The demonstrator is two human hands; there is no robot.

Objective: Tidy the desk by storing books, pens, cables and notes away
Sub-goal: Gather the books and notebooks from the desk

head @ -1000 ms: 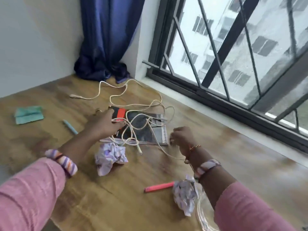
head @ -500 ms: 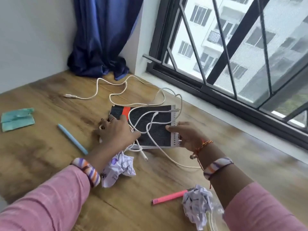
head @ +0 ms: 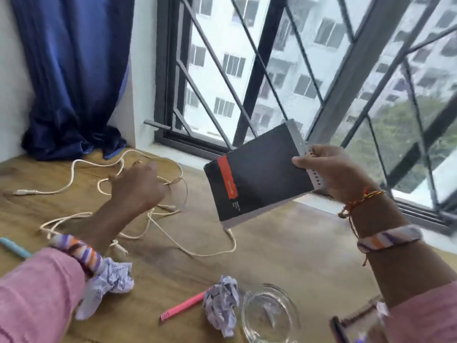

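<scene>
My right hand (head: 331, 174) grips a black spiral notebook with a red stripe (head: 257, 179) by its bound edge and holds it tilted in the air above the desk, near the window. My left hand (head: 137, 188) hovers over a tangle of white cables (head: 173, 243) on the wooden desk (head: 284, 256). Its fingers are curled away from me, so whether they hold a cable is hidden. A pink pen (head: 183, 306) and a blue pen (head: 13, 247) lie on the desk. Two crumpled papers (head: 108, 280) (head: 220, 303) sit near the front.
A glass bowl (head: 269, 315) stands at the front, with a clear holder (head: 356, 323) beside it under my right sleeve. A blue curtain (head: 71, 82) hangs in the back left corner. The barred window (head: 309, 70) and its sill run along the right.
My right hand has lifted the notebook off the desk, out from under the cables, and up to the right. The cables stayed on the desk under my left hand.
</scene>
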